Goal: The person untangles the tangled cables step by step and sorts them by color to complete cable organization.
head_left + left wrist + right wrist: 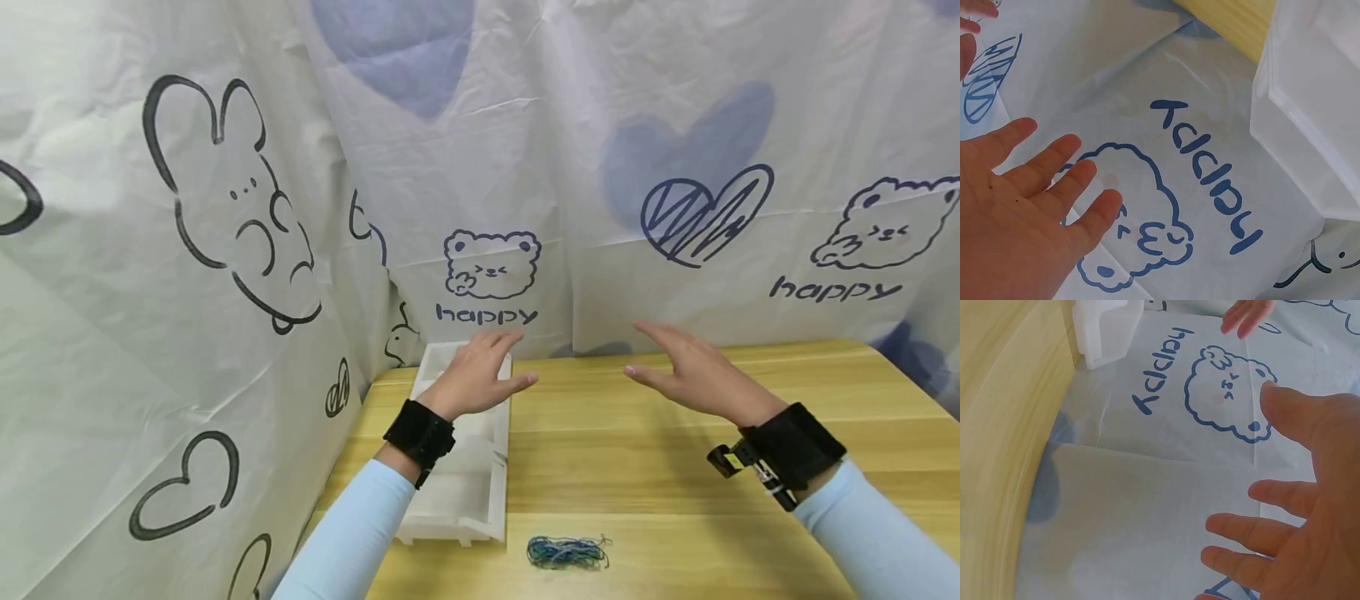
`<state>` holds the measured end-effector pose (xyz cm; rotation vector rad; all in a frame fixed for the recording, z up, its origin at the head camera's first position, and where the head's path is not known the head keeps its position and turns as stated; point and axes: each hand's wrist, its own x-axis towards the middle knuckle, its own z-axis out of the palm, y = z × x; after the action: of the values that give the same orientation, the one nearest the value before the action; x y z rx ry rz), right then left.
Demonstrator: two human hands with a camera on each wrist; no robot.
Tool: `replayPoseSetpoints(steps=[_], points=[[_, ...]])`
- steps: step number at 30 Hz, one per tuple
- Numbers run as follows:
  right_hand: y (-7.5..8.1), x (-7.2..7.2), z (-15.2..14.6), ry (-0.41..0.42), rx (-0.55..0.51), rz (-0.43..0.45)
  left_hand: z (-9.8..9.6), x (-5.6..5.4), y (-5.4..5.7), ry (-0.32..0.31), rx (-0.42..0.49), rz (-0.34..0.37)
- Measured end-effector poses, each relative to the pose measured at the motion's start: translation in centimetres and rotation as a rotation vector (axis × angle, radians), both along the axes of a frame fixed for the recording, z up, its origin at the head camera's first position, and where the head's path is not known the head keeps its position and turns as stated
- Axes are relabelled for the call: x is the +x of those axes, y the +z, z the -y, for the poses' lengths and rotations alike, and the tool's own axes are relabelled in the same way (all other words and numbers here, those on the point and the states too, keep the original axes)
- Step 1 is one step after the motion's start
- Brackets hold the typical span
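Observation:
My left hand [480, 377] is held up over the white plastic tray [459, 500], its fingers extended and nothing in them. In the left wrist view its palm and spread fingers [1079, 184] show bare. Across from it, my right hand [693, 371] hovers above the wooden table with thumb and fingers apart, also holding nothing. A small bundle of blue-green thread [567, 552] lies on the table near the front, well below both hands. The tray has divided compartments, partly hidden behind the left hand and wrist.
The wooden table [600, 467] reaches back to a hanging white sheet [570, 167] printed with hearts and bears. More of this sheet hangs close along the left side. Each wrist wears a black band [422, 435], and a small camera device [738, 458] sticks out from the right one.

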<state>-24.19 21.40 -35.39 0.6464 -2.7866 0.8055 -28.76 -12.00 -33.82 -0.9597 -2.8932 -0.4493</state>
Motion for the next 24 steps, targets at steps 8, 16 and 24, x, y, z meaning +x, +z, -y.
replayPoseSetpoints(steps=[8,16,24], points=[[-0.5,0.5,0.8,0.043,-0.002,-0.051,-0.1,0.1,-1.0,-0.032,-0.008,-0.010],[-1.2,0.8,1.8,0.087,0.008,-0.066,-0.3,0.7,-2.3,-0.047,-0.018,0.038],[-1.3,1.1,2.1,0.093,0.025,-0.055,-0.6,1.2,-3.0,-0.053,-0.031,0.055]])
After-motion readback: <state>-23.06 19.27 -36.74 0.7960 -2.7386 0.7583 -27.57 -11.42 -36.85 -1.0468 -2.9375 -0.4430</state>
